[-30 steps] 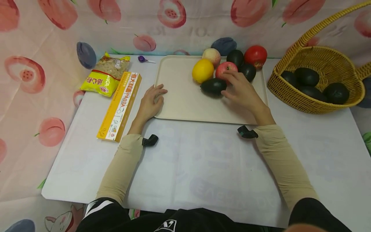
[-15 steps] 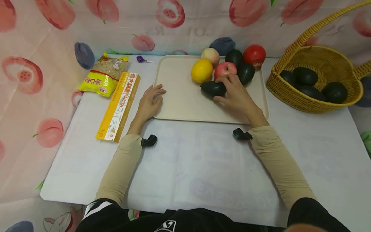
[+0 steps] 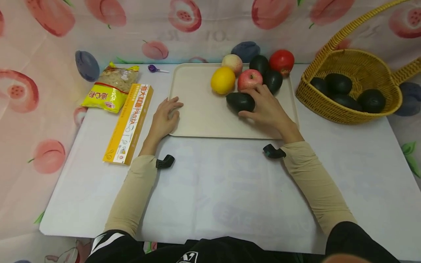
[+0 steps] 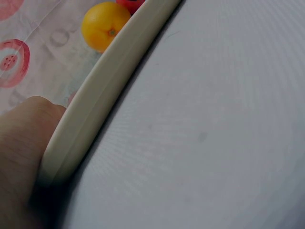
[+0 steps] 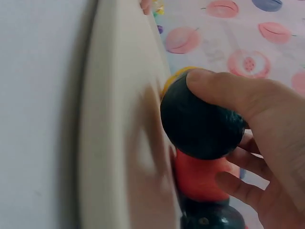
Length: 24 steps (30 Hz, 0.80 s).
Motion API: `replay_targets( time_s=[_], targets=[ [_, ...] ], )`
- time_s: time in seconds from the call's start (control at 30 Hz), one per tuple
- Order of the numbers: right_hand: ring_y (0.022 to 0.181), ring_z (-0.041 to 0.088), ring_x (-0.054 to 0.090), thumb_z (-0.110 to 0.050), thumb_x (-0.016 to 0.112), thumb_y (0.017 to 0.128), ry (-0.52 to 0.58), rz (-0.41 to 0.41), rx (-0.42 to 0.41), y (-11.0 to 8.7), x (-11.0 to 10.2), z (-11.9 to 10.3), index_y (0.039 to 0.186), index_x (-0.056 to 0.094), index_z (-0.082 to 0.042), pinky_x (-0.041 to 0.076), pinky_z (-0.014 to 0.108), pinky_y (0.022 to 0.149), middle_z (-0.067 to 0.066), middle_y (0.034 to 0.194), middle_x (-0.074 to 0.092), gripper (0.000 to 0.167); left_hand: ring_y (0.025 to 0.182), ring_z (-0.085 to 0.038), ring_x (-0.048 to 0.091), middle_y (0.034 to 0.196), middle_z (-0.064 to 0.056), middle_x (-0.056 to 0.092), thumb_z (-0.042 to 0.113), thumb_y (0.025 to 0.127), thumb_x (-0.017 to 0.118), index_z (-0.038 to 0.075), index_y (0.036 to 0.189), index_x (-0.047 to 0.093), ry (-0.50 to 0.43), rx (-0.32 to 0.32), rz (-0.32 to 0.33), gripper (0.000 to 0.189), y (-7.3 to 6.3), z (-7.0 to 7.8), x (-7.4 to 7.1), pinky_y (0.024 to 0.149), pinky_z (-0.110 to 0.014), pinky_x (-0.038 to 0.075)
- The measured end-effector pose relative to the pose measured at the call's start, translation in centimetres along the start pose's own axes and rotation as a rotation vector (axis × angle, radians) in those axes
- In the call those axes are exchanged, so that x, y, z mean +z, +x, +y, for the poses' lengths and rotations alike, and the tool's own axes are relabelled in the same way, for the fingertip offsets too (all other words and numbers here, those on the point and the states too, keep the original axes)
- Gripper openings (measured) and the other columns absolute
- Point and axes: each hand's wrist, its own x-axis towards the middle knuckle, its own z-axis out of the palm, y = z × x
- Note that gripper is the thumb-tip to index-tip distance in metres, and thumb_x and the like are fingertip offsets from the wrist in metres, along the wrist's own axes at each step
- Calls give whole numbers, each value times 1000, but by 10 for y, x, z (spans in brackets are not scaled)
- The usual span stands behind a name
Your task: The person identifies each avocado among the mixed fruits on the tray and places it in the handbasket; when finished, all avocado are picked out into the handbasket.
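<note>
A dark green avocado (image 3: 240, 102) is in my right hand (image 3: 269, 110), above the front half of the beige tray (image 3: 197, 120). In the right wrist view, the thumb (image 5: 217, 86) lies along one side of the avocado (image 5: 195, 121), and the other fingers reach round its far side. My left hand (image 3: 163, 119) rests at the tray's left edge with fingers loosely bent, holding nothing. Behind the gripped avocado are a yellow-orange orange (image 3: 223, 80), a red apple (image 3: 249, 79), a pale peach (image 3: 232, 64) and two more dark avocados (image 3: 272, 81).
A red pomegranate (image 3: 281, 61) sits at the tray's back right corner. To the right stands a handled wicker basket (image 3: 329, 106) with several avocados inside. On the left lie a pasta box (image 3: 128, 124), a yellow pasta bag (image 3: 112, 87) and a purple lollipop (image 3: 152, 68).
My right hand has moved left from beside the apple and closed its fingers round the front avocado, which has shifted slightly in its grip. My left hand stays at the tray edge.
</note>
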Motion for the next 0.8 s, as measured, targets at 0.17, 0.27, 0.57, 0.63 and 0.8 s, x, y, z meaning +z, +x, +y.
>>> replay_targets(
  time_s=[0.17,0.27,0.57,0.63,0.8],
  targets=[
    [118,27,44,-37,79,74,98,6,3,-3,-17,0,134,45,-14,41,50,101,11,134,47,72,144,-27,25,145,0,47,13,90,52,17,119,64,-2,-7,3,31,-1,-1,-2,116,-53,20],
    [118,25,47,-31,79,75,179,40,-6,-6,-29,3,137,44,-14,41,47,103,10,133,49,72,144,-27,25,145,0,47,13,90,52,17,119,64,-3,-4,3,31,-1,0,-2,117,-52,20],
    [112,11,46,-22,77,77,249,205,30,-19,-61,18,138,46,-23,40,22,84,2,132,52,68,144,-27,25,144,0,48,13,91,52,16,118,64,-12,-5,-4,30,0,0,-2,117,-51,19],
    [111,7,45,-18,78,76,252,239,38,-22,-67,22,138,47,-23,38,17,80,2,130,52,69,144,-28,24,145,0,48,13,91,52,16,119,64,-13,-5,-5,31,0,0,-1,117,-51,19],
    [108,-1,43,-8,77,74,256,314,34,-29,-80,32,138,48,-19,37,13,73,6,132,53,70,144,-28,24,145,0,47,13,91,51,15,118,64,-12,-4,-6,30,0,0,-1,117,-52,19]
  ],
)
